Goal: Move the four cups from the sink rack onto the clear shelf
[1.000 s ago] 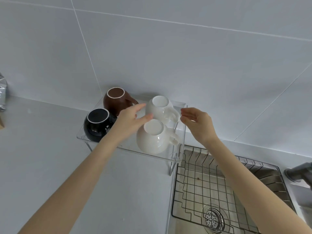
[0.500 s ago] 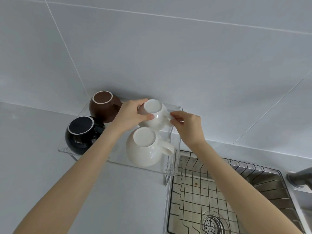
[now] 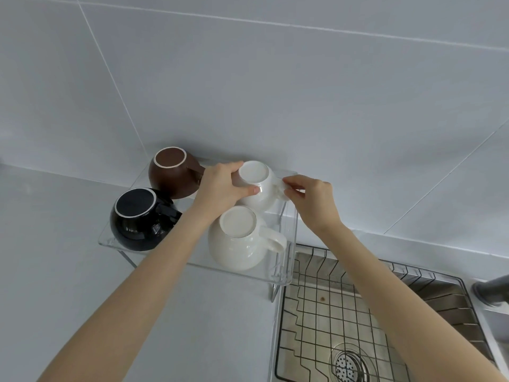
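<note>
Four cups stand upside down on the clear shelf (image 3: 115,242): a brown cup (image 3: 170,172) at the back left, a black cup (image 3: 136,219) at the front left, a small white cup (image 3: 257,186) at the back right and a larger white cup (image 3: 239,238) at the front right. My left hand (image 3: 220,188) grips the small white cup's body from the left. My right hand (image 3: 311,199) pinches that cup's handle from the right. The wire sink rack (image 3: 330,321) below right holds no cups.
The shelf stands on a grey counter (image 3: 55,271) against a tiled wall (image 3: 248,78). The sink with its drain (image 3: 348,363) lies right of the shelf. A grey faucet part (image 3: 493,290) pokes in at the right edge.
My left hand shifted from the front white cup to the back white cup. My right hand closed onto that cup's handle. The view moved a little.
</note>
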Demonstrator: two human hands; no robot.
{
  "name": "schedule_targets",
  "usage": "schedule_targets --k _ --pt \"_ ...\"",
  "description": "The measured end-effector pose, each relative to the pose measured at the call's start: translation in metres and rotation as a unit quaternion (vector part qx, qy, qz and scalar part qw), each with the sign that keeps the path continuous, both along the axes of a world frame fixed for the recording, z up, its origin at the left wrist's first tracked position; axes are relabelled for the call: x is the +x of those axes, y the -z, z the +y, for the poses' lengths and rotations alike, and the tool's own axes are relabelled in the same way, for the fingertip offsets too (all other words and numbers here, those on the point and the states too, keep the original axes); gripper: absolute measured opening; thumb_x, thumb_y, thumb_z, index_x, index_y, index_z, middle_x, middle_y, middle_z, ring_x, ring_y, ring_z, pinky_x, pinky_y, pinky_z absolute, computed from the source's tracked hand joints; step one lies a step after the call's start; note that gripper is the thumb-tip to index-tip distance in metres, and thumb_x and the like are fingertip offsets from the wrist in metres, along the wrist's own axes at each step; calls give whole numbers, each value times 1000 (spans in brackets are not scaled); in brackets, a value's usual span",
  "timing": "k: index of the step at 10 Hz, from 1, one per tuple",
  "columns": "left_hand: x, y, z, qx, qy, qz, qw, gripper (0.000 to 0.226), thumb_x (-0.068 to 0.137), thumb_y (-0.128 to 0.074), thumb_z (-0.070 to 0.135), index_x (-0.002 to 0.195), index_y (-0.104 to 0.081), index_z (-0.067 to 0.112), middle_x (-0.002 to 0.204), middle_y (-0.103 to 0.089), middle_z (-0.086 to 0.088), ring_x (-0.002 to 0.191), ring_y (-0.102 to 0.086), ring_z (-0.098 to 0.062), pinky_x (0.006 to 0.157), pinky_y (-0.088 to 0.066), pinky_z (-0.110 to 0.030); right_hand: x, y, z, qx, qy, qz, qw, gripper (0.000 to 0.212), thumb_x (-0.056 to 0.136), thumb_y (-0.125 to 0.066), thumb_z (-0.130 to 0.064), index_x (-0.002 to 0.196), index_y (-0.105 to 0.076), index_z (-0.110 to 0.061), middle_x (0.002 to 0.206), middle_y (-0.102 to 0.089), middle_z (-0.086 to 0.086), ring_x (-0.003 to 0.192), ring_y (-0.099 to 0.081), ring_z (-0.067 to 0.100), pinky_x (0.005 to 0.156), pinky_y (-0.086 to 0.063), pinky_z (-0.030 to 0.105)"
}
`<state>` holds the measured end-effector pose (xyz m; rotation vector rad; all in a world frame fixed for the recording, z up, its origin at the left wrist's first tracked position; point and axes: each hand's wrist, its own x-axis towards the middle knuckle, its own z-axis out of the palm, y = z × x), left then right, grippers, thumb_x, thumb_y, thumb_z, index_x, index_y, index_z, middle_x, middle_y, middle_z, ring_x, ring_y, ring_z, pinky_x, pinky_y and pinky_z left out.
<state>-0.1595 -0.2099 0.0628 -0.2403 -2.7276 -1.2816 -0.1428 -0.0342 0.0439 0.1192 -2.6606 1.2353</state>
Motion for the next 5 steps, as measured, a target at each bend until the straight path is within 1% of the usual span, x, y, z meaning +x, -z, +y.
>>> schedule_targets --k 1,2,3,4,5 --pt "3 0 1 46 -7 4 999 40 63 -80 23 99 -66 11 67 -54 8 66 -48 1 62 -34 -9 1 0 0 -6 -1 -5 1000 21 84 -53 0 99 -67 -3 94 -72 17 89 -64 34 79 -46 29" --pt "3 2 0 49 -15 5 999 46 62 -80 24 104 -65 13 71 -56 9 73 -51 -12 67 -36 -10 2 1 0 -12 1 -4 1000 21 84 -53 0 99 -67 -4 95 -72 16 89 -64 32 77 -44 24" --pt "-1 -1 -2 34 -5 -16 999 45 59 -82 27 98 -65 12 69 -57 8 69 -53 -11 71 -42 -22 0 0 -1 9 -5 -33 999 22 85 -51 -2 103 -64 -4 99 -70 16 93 -62 32 81 -45 26" --pt "-2 -6 1 12 -9 -25 1000 57 61 -81 26 111 -59 10 103 -67 -7 103 -59 -24 90 -43 -31 3 -12 2 13 -21 -51 998 34 86 -53 -6 120 -53 -7 117 -63 14 109 -57 26 96 -44 27" --pt "4 -17 9 -4 -13 -38 999 68 68 -75 33 127 -48 11 132 -55 -10 124 -46 -24 96 -33 -25 15 -36 9 -85 -6 -6 996 38 87 -53 -6 124 -48 -10 121 -61 13 111 -57 22 98 -45 27"
